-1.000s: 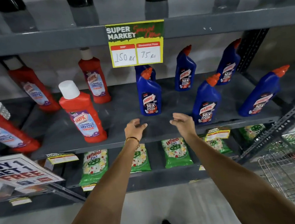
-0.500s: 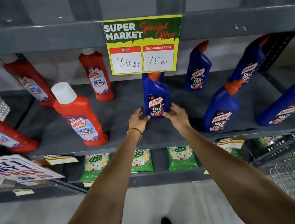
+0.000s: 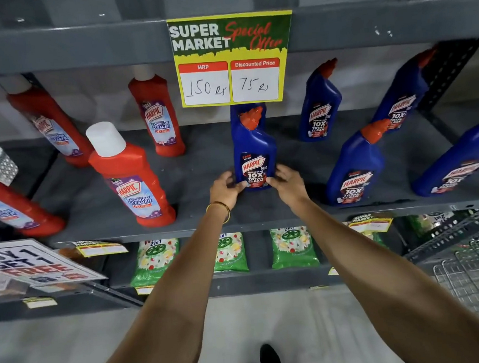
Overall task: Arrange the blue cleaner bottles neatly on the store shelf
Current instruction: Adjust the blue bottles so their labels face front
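Note:
Several blue cleaner bottles with orange caps stand on the grey shelf (image 3: 197, 167). The centre blue bottle (image 3: 254, 148) stands upright facing me, with a further blue one partly hidden behind it. My left hand (image 3: 225, 188) and my right hand (image 3: 288, 184) hold its base from either side, fingers curled against the label. To the right stand a back bottle (image 3: 319, 103), a front bottle (image 3: 356, 166), and a far back bottle (image 3: 403, 94). Another blue bottle (image 3: 460, 161) sits at the right edge.
Red bathroom cleaner bottles (image 3: 130, 175) fill the shelf's left half. A yellow price sign (image 3: 230, 59) hangs from the shelf above. Green detergent packets (image 3: 155, 261) lie on the lower shelf. A "buy 1 get 1 free" sign (image 3: 30, 263) sits lower left, a wire cart (image 3: 474, 271) lower right.
Both hands have moved from the shelf's front edge inward to the centre blue bottle and closed on its base. My view has come closer to the shelf.

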